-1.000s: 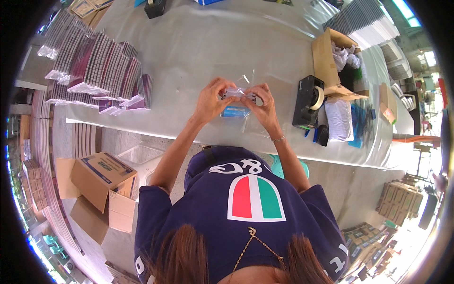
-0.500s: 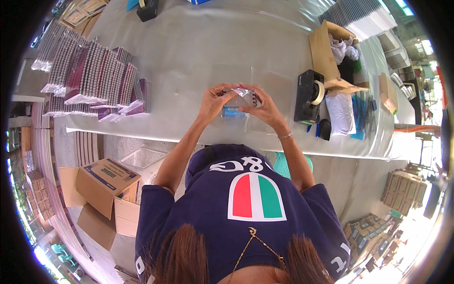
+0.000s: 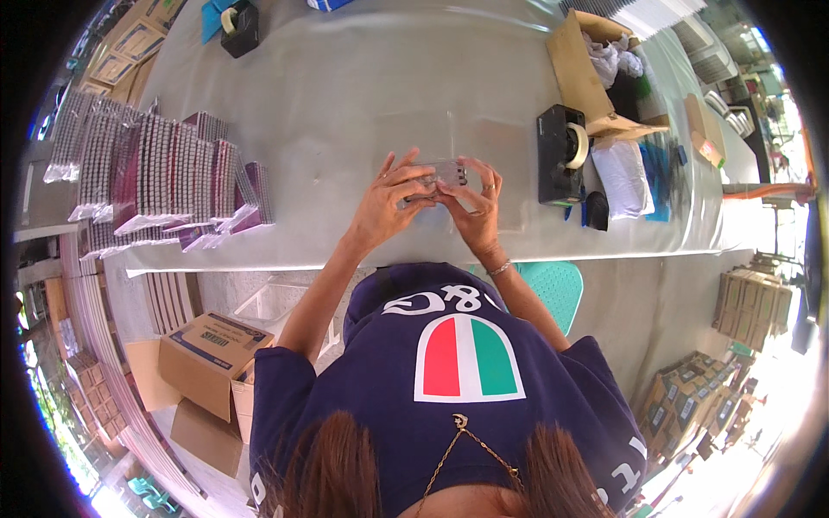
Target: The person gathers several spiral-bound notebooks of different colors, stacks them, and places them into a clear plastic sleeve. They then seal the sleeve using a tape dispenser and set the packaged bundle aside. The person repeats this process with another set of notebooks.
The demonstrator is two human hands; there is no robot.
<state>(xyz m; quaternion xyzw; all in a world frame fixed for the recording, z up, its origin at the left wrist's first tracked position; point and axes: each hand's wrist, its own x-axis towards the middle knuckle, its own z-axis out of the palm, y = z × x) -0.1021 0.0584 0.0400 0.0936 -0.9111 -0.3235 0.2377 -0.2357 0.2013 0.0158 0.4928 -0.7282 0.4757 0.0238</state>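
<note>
My left hand (image 3: 387, 205) and my right hand (image 3: 475, 207) meet above the grey table (image 3: 371, 95), both gripping a small clear plastic packet (image 3: 442, 173) between the fingertips. The packet is held just above the table surface, near its front edge. What lies inside the packet is too small to tell. My forearms rise from the lower middle of the picture, over my dark blue top.
Rows of bagged dark packets (image 3: 155, 177) lie at the left. A black tape dispenser (image 3: 561, 155) stands right of my hands, beside an open cardboard box (image 3: 587, 69) and white bags (image 3: 623, 177). Another dispenser (image 3: 240, 15) sits far back. Cardboard boxes (image 3: 207, 354) are on the floor.
Both hands have stayed together on the packet and turned it slightly; the fingers have shifted around it. The view has tilted a little.
</note>
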